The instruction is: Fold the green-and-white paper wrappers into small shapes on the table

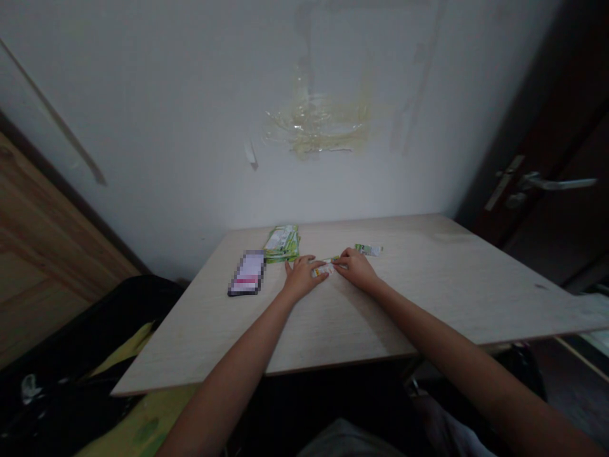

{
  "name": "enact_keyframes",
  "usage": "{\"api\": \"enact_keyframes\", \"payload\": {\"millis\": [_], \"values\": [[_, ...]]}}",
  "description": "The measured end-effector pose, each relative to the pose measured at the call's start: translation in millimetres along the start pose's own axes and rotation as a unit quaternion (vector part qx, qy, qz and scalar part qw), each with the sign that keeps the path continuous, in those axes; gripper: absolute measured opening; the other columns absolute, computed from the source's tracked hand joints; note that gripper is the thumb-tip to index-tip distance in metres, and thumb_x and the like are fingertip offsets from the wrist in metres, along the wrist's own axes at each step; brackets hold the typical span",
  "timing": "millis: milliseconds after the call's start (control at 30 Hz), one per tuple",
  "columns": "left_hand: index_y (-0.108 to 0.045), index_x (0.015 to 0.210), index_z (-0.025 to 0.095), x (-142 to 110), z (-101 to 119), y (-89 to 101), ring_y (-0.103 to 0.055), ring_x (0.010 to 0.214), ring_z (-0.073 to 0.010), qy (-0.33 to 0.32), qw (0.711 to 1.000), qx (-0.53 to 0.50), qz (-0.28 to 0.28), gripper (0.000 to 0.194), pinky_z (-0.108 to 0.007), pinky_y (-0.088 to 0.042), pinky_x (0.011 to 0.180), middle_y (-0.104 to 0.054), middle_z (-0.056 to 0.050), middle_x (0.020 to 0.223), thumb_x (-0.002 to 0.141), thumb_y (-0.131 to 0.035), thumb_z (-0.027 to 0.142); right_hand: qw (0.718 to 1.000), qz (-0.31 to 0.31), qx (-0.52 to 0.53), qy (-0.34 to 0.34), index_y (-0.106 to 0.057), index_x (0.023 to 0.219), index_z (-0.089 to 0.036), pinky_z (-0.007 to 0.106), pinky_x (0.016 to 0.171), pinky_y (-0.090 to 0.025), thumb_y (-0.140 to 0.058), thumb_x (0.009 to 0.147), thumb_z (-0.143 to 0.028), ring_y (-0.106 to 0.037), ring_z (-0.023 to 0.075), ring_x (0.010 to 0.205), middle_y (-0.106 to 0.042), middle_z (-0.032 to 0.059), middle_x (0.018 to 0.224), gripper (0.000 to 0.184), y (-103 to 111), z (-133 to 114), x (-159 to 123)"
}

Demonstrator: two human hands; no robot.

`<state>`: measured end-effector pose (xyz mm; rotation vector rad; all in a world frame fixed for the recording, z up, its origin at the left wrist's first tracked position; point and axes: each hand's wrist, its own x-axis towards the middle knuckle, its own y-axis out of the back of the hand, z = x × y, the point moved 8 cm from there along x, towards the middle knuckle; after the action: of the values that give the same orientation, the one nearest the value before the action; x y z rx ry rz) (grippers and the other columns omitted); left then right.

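While the left hand (303, 278) holds the packet (321, 271) on the worktop (438, 279), the right hand (356, 269) pinches its right end. A stack (282, 242) lies just beyond the left hand, near a phone (247, 273); a strip (370, 250) lies past the right.

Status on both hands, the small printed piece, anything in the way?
Left hand, right hand both on small printed piece. Phone, green stack off left. Second piece beyond right hand. None between hands.

Pale tbl (438, 273) has phone (247, 273), grn pkt stack (281, 241) beside, sm. pkt (324, 270) ctr, strip (369, 250) rt.
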<state>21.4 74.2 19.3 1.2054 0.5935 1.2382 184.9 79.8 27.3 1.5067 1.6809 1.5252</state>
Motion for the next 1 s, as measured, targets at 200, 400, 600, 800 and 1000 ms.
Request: {"api": "enact_keyframes", "payload": {"millis": [200,400,600,800,1000], "values": [[-0.069,0.122,0.043,0.7,-2.1,-0.2,-0.04,0.137,-0.0316,0.014,1.0,0.002,-0.01,0.041,-0.062,-0.02,0.114,-0.054,-0.004,0.145,0.087,-0.06,0.062,1.0,0.002,0.0,0.004,-0.075,0.117,-0.024,0.032,0.094,-0.043,-0.061,0.095,-0.036,-0.057,0.021,0.103,-0.064,0.0102,0.108,0.029,1.7,-3.5,-1.8],[-0.069,0.123,0.043,0.2,-2.2,-0.2,-0.039,0.138,-0.0316,0.013,1.0,-0.007,-0.014,0.041,-0.061,-0.021,0.114,-0.053,-0.005,0.145,0.088,-0.059,0.061,1.0,-0.006,0.0,0.015,-0.075,0.118,-0.026,0.034,0.094,-0.043,-0.06,0.095,-0.041,-0.056,0.0216,0.101,-0.063,0.0102,0.107,0.031,0.1,-5.2,-1.3],[-0.069,0.123,0.042,1.0,-3.8,-1.4,-0.039,0.137,-0.0333,0.021,1.0,-0.008,-0.02,0.042,-0.06,-0.02,0.115,-0.053,-0.004,0.145,0.087,-0.059,0.062,1.0,-0.005,0.006,-0.015,-0.075,0.118,-0.027,0.033,0.097,-0.042,-0.061,0.094,-0.044,-0.057,0.0219,0.104,-0.063,0.0102,0.109,0.032,-0.9,-5.1,-1.7],[-0.07,0.122,0.043,2.3,-5.8,-2.8,-0.04,0.137,-0.0321,0.016,1.0,-0.003,-0.012,0.042,-0.058,-0.021,0.116,-0.055,-0.003,0.144,0.087,-0.06,0.063,0.999,-0.004,0.02,-0.043,-0.076,0.116,-0.025,0.032,0.096,-0.044,-0.066,0.091,-0.043,-0.058,0.0213,0.102,-0.062,0.0108,0.112,0.032,-0.5,-3.3,-1.6],[-0.069,0.124,0.043,2.2,-6.0,-2.9,-0.039,0.137,-0.0323,0.018,1.0,-0.004,-0.017,0.042,-0.061,-0.02,0.115,-0.053,-0.004,0.145,0.087,-0.059,0.062,0.999,0.002,0.034,-0.042,-0.076,0.115,-0.024,0.033,0.097,-0.044,-0.067,0.091,-0.04,-0.059,0.0218,0.103,-0.062,0.0112,0.112,0.031,-2.8,-0.1,-1.0]]}}
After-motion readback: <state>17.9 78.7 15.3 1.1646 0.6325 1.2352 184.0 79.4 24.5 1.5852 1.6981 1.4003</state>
